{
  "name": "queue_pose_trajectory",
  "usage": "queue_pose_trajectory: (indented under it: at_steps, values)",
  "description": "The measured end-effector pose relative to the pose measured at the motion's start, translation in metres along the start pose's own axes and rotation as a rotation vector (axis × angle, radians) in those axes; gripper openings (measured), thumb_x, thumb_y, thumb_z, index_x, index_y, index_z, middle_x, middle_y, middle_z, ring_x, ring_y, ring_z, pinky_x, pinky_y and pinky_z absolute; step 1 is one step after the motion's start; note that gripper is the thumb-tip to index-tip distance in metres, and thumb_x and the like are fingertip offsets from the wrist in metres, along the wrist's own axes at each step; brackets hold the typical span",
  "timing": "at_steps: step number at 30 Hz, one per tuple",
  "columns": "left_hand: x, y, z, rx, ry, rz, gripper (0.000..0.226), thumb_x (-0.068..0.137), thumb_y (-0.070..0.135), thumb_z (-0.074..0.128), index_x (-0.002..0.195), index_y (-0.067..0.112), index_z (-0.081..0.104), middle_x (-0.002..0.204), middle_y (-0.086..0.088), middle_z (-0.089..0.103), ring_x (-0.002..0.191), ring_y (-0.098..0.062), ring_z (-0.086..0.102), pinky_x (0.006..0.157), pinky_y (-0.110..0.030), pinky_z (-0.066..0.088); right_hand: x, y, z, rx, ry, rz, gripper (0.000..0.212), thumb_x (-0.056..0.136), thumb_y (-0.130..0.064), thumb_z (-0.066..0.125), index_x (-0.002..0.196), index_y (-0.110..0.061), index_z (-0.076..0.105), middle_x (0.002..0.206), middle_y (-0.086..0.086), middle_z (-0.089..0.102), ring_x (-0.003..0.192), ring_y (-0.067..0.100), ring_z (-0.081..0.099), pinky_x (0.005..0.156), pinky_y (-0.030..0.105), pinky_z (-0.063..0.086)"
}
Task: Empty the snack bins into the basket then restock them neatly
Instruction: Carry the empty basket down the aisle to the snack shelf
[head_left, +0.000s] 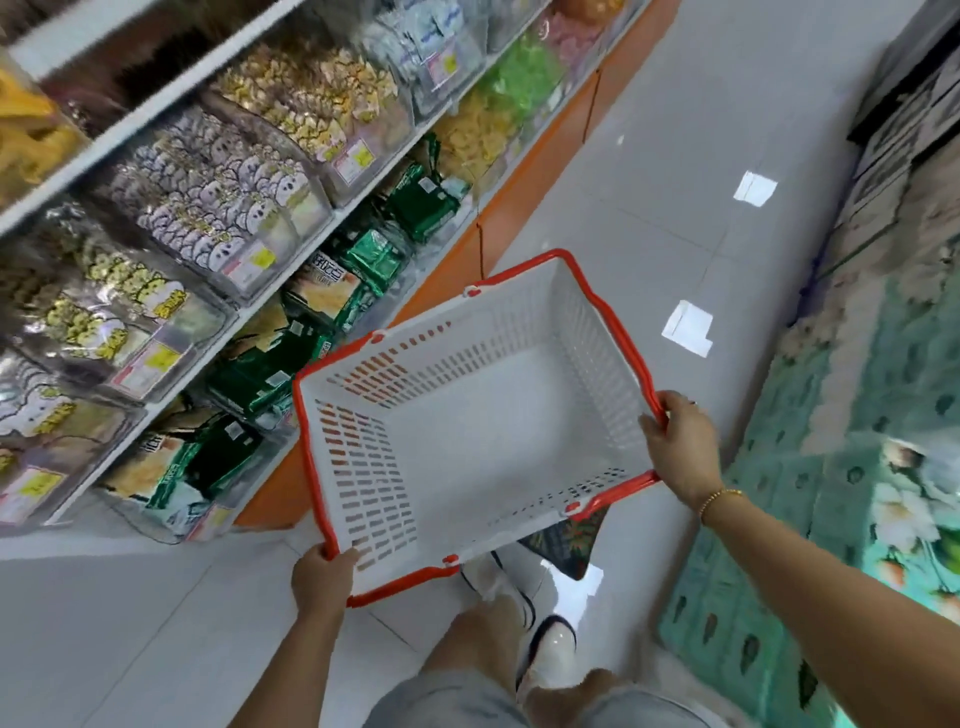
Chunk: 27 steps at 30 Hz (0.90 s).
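basket (467, 415) empty, held between both hands | left hand (322, 577) grips its rim | right hand (680, 447) grips its rim too | snack bins (218, 208) full, up left of the hands | no emptying done yet

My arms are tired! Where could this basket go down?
Bare white floor tiles run between the orange shelf base and the flowery mat, beyond the basket. More bare floor lies lower left by the shelf. The snack bins are packed full.

Both hands (321, 577) (678, 447) grip empty basket (483, 441) beside snack bins (208, 208).
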<state>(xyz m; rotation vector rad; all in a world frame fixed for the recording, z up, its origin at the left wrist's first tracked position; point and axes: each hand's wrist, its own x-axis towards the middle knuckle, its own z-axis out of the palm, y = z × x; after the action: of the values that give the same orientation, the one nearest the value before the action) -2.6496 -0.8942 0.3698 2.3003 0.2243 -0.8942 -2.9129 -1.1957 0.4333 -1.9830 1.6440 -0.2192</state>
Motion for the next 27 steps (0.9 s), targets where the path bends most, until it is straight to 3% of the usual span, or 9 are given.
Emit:
queue_pose_trajectory:
  at_steps: [5, 16, 23, 27]
  values:
    - [0.015, 0.011, 0.004, -0.091, -0.008, -0.129, 0.027, 0.081, 0.000, 0.067, 0.107, -0.007, 0.064, 0.105, -0.021, 0.066, 0.085, -0.031, 0.061, 0.074, -0.033, 0.050, 0.045, -0.035, 0.014, -0.018, -0.050, -0.073, 0.026, 0.092, -0.015, 0.056, 0.117, -0.008, 0.058, 0.110, 0.012, 0.062, 0.096, 0.034, 0.060, 0.085, 0.038, 0.046]
    - [0.029, 0.041, 0.011, -0.121, 0.124, -0.242, 0.026, 0.081, 0.003, 0.067, 0.106, -0.006, 0.065, 0.105, -0.022, 0.068, 0.092, -0.036, 0.063, 0.075, -0.034, 0.050, 0.124, -0.095, 0.036, -0.117, -0.205, -0.212, 0.024, 0.093, -0.012, 0.055, 0.115, -0.003, 0.057, 0.108, 0.015, 0.059, 0.096, 0.036, 0.057, 0.085, 0.040, 0.044]
    - [0.037, 0.064, 0.079, -0.235, 0.385, -0.379, 0.023, 0.085, 0.004, 0.063, 0.105, -0.006, 0.067, 0.103, -0.023, 0.068, 0.096, -0.039, 0.063, 0.084, -0.042, 0.051, 0.214, -0.109, 0.071, -0.153, -0.343, -0.287, 0.003, 0.091, -0.011, 0.052, 0.093, -0.013, 0.052, 0.090, 0.006, 0.056, 0.073, 0.022, 0.049, 0.064, 0.032, 0.036]
    - [0.044, 0.072, 0.124, -0.295, 0.513, -0.491, 0.018, 0.087, 0.007, 0.062, 0.101, -0.003, 0.066, 0.096, -0.024, 0.069, 0.089, -0.040, 0.063, 0.082, -0.046, 0.050, 0.276, -0.103, 0.105, -0.232, -0.451, -0.394, 0.006, 0.088, -0.013, 0.057, 0.088, -0.013, 0.051, 0.088, 0.008, 0.057, 0.076, 0.030, 0.055, 0.070, 0.040, 0.047]
